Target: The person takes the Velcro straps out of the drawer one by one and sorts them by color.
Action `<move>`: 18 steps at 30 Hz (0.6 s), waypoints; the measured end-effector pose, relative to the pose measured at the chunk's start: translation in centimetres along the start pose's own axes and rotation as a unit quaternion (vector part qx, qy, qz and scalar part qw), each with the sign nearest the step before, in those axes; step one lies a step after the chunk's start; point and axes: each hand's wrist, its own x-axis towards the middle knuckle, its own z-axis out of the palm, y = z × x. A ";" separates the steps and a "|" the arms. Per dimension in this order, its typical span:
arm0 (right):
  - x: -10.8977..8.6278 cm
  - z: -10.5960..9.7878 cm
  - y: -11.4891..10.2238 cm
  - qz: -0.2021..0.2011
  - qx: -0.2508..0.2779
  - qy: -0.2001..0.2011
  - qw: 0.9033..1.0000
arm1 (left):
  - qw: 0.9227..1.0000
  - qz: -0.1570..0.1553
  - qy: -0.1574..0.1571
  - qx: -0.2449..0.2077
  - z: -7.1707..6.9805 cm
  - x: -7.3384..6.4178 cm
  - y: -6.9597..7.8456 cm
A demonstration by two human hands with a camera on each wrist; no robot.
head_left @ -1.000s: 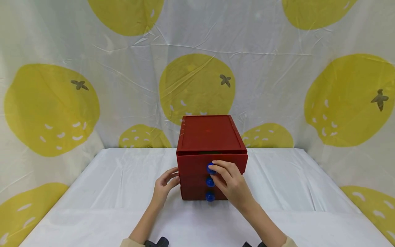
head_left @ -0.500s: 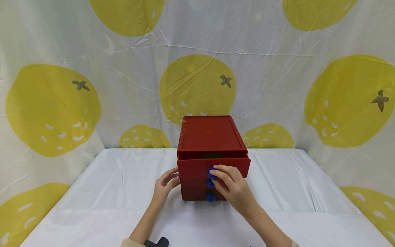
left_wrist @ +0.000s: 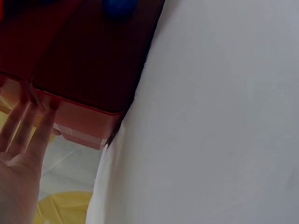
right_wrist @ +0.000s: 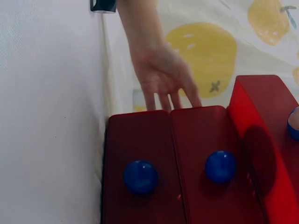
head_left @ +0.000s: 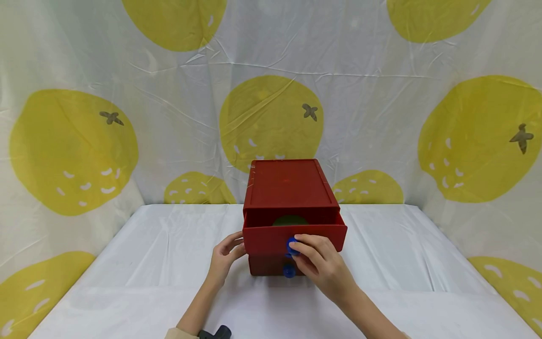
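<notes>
A red cabinet (head_left: 290,183) with three stacked drawers stands on the table. Its top drawer (head_left: 264,239) is pulled partway out, and a rounded green thing (head_left: 290,220) shows inside, mostly hidden by the drawer front. My right hand (head_left: 328,266) pinches the blue knob (head_left: 291,246) of that drawer between thumb and fingers. On the cabinet's left side rests my left hand (head_left: 226,254); in the left wrist view its fingers (left_wrist: 41,133) lie extended against the side wall. The middle knob (right_wrist: 221,166) and bottom knob (right_wrist: 140,177) show plainly in the right wrist view, on closed drawers.
White cloth covers the table (head_left: 169,268). Behind and at both sides hangs a pale curtain (head_left: 364,117) printed with big yellow fruit. A black strap piece (head_left: 221,332) sits at the left wrist, near the front.
The top drawer has slid toward me, from a narrow gap to a wide opening, with the right hand drawing its knob. More of the green thing shows. The left hand stays at the side.
</notes>
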 end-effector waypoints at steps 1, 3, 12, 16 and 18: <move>0.0 -0.1 -0.1 -0.002 0.000 0.001 1.000 | 1.000 -0.002 0.000 0.001 0.0 0.0 0.0; 0.0 -0.2 -0.2 -0.005 0.000 0.002 1.000 | 1.000 -0.005 -0.001 0.001 -0.1 0.0 0.1; 0.1 -0.6 -0.6 -0.024 0.008 0.007 1.000 | 1.000 -0.024 0.005 0.013 -0.2 0.0 0.1; 0.2 -0.8 -0.9 -0.031 0.008 0.009 0.999 | 0.999 -0.029 0.005 0.014 -0.3 0.0 0.1; 0.3 -0.9 -1.0 -0.035 0.007 0.009 0.999 | 0.999 -0.031 0.005 0.014 -0.4 0.0 0.2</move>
